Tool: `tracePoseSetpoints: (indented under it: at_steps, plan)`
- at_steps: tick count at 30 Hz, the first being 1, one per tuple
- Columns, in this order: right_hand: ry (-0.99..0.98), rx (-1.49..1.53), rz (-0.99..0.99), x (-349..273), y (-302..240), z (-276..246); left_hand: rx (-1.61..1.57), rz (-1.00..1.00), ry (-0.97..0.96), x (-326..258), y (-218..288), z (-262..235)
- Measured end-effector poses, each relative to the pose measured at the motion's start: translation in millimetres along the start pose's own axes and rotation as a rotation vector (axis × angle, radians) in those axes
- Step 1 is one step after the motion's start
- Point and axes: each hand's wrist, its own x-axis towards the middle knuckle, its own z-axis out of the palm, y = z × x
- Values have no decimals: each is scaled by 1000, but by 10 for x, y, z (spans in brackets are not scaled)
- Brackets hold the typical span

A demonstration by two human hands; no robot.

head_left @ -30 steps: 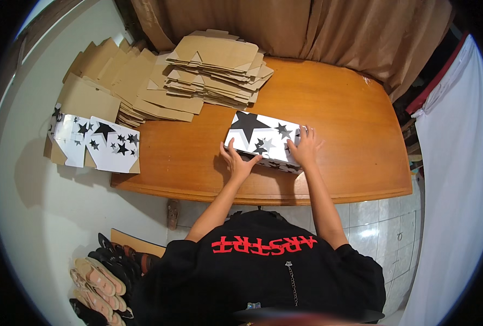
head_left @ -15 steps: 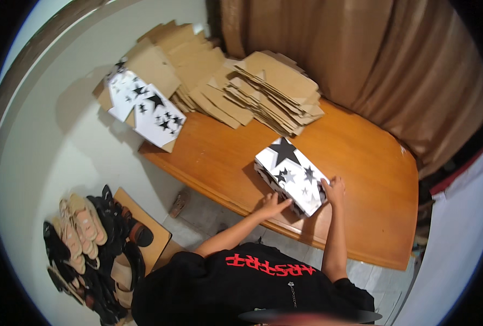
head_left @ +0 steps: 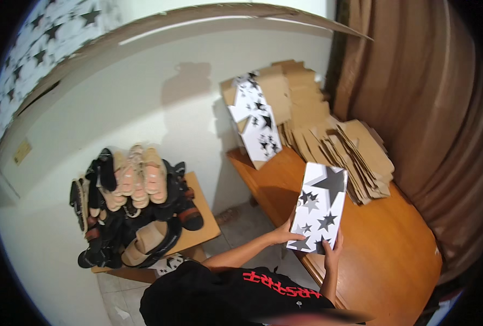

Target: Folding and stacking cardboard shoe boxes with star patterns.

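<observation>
A white shoebox with black and grey stars [head_left: 318,204] is held between my two hands above the near edge of the table. My left hand [head_left: 288,232] grips its lower left side, with the thumb on top and the fingers hidden beneath. My right hand [head_left: 332,251] closes round the lower right corner, its thumb on the top face. The box looks shut and is tilted. Whether it holds anything, I cannot see.
Brown flattened cardboard boxes [head_left: 361,155] are stacked at the back of the wooden table [head_left: 393,250]. Beside them leans star-printed card [head_left: 260,117]. At left, a smaller stand [head_left: 200,198] bears a heap of sandals and shoes [head_left: 143,179]. A brown curtain [head_left: 415,81] hangs at right.
The box has been lifted off the table in both hands. My view has swung left, so the shoes and wall show more fully.
</observation>
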Motion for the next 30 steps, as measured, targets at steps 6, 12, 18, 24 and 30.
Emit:
tracePoseSetpoints:
  at_steps: [6, 12, 18, 24, 30]
  plan:
    - [-253, 131, -434, 286, -774, 795, 211, 300, 28, -533, 1605, -757]
    - [-395, -50, -890, 873, -1538, 1494, 652, 533, 30, -1391, 2942, -1471]
    - [-143, 48, -1085, 1259, -2938, 2388, 874, 711, 501, -1554, 3930, -1655]
    - [-238, 431, -1104, 1399, -4144, 2932, 630, 992, 681, -1396, 4545, -1916]
    - [-307, 344, -1191, 1761, -4564, 3405, 892, 1056, 960, -1229, 4781, -2275]
